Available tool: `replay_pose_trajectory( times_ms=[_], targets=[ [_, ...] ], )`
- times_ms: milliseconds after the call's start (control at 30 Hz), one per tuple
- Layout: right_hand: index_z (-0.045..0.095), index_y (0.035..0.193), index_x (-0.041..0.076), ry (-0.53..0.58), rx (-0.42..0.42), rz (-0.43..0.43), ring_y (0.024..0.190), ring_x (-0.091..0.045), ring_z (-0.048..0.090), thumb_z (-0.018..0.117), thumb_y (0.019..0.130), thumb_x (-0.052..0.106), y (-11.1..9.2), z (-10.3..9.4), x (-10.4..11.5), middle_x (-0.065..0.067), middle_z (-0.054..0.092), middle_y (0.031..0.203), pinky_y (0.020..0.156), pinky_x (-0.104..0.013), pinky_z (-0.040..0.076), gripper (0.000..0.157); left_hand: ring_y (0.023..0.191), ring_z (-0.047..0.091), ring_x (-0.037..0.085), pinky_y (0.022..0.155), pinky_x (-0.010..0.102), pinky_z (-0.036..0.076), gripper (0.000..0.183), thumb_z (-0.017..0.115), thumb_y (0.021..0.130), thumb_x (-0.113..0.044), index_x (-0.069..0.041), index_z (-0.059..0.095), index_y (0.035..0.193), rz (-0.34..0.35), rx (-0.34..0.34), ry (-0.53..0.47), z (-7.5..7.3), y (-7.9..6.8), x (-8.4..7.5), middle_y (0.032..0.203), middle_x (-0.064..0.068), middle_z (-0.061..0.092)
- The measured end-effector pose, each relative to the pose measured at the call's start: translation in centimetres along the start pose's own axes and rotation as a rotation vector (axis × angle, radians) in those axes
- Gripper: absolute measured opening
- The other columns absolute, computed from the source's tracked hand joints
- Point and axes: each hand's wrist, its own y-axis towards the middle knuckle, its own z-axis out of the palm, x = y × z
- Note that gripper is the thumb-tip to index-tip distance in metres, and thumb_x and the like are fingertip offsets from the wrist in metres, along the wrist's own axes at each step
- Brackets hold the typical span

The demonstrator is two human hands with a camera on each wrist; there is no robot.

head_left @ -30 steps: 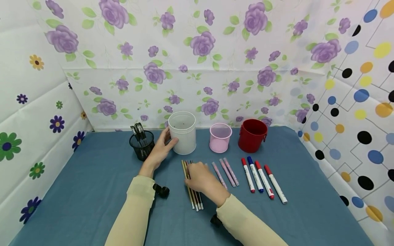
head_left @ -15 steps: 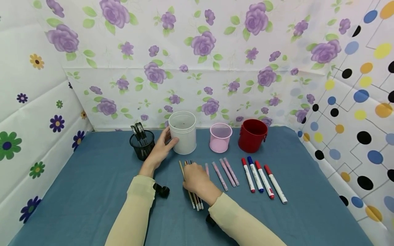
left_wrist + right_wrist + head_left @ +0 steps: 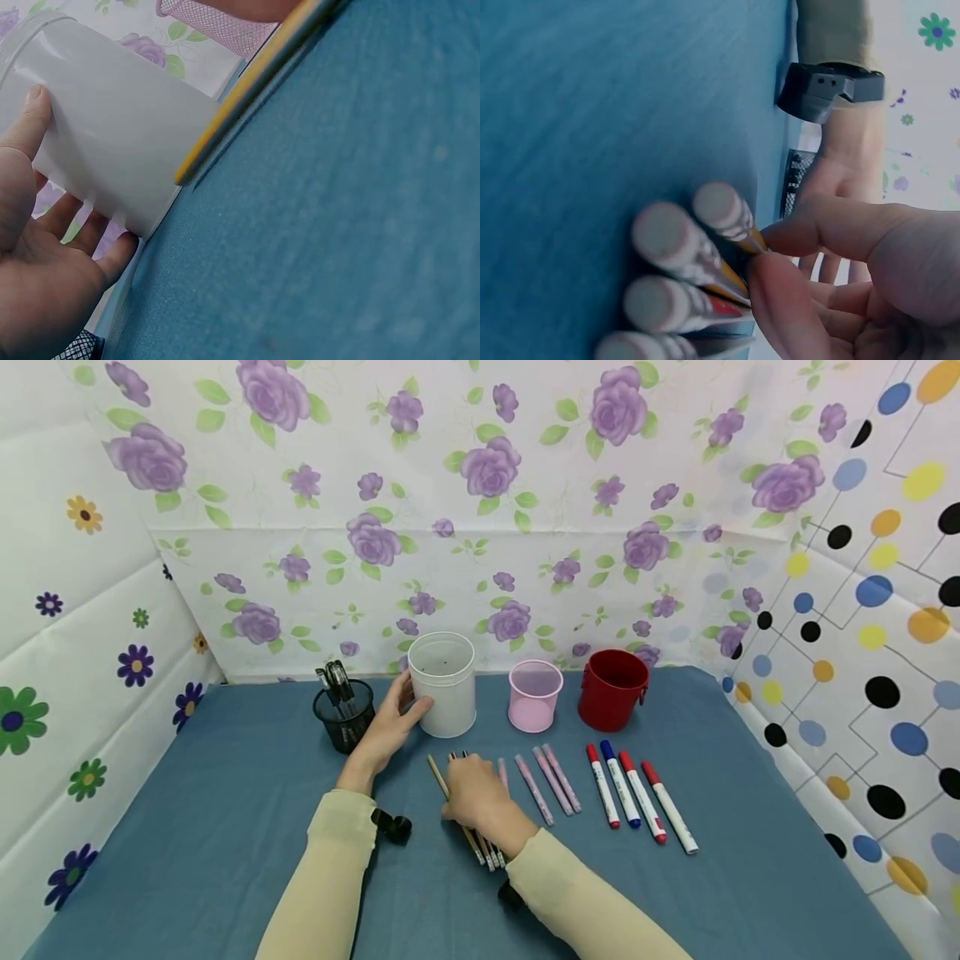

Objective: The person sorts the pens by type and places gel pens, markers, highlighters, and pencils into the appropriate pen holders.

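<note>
In the head view my left hand (image 3: 384, 725) holds the side of an upright white pen cup (image 3: 450, 710). The left wrist view shows the thumb on its near wall and the other fingers behind. My right hand (image 3: 480, 797) is low over several pencils lying on the cloth. Thumb and forefinger pinch the leftmost yellow pencil (image 3: 437, 774), which slants away from the others. In the right wrist view its white eraser (image 3: 718, 204) sits beside the eraser ends of the other pencils (image 3: 664, 234). My right hand hides the pencils' middles.
Left of the cup stands a black mesh holder (image 3: 341, 731) with dark pens. A pink cup (image 3: 532, 710) and a red bucket (image 3: 609, 702) stand to the right. In front lie several pink pens (image 3: 534, 789) and several red or blue-capped markers (image 3: 641, 797) on the blue cloth (image 3: 187, 860).
My right hand has shifted slightly left. The leftmost pencil's far end has swung left, apart from the others, and the eraser ends have shifted right. The left hand stays on the white cup.
</note>
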Motion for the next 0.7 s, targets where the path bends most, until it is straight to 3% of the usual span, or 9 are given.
replay_pose_trajectory(
  times_ms=[167,400,567,700],
  targets=[
    [0.056,0.059,0.015,0.157,0.007,0.004,0.040,-0.012,0.052,0.088,0.082,0.011,-0.2,-0.7,-1.1,0.005,0.046,0.047,0.050,-0.028,0.047,0.040,0.163,0.018,0.035,0.129,0.056,0.027,0.080,0.060,0.110,-0.041,-0.029,0.012,0.172,0.002,-0.005,-0.002,-0.3,0.9,1.5,0.176,0.010,0.019],
    [0.067,0.090,0.007,0.483,0.055,-0.023,0.050,-0.020,0.070,0.078,0.090,0.003,-0.7,-2.7,-3.0,-0.007,0.068,0.063,0.052,-0.035,0.062,0.011,0.162,0.018,0.039,0.129,0.059,0.025,0.080,0.059,0.112,-0.033,-0.019,0.010,0.173,-0.007,0.012,-0.009,0.1,-0.4,-0.8,0.176,0.016,0.019],
    [0.066,0.100,0.002,0.675,0.090,-0.075,0.059,-0.024,0.074,0.073,0.093,0.001,-0.8,-4.1,-4.2,-0.012,0.070,0.077,0.062,-0.047,0.066,0.009,0.163,0.017,0.037,0.129,0.059,0.025,0.077,0.059,0.112,-0.033,-0.024,0.012,0.173,0.001,0.000,-0.006,-0.2,0.7,1.1,0.176,0.013,0.020],
    [0.066,0.105,-0.001,0.758,0.081,-0.143,0.067,-0.026,0.076,0.068,0.094,0.000,-0.8,-5.1,-5.3,-0.013,0.071,0.084,0.068,-0.046,0.067,0.012,0.163,0.018,0.035,0.128,0.059,0.026,0.076,0.059,0.111,-0.035,-0.030,0.014,0.172,0.015,-0.009,0.000,-0.3,1.2,2.0,0.176,0.009,0.021]
  ],
)
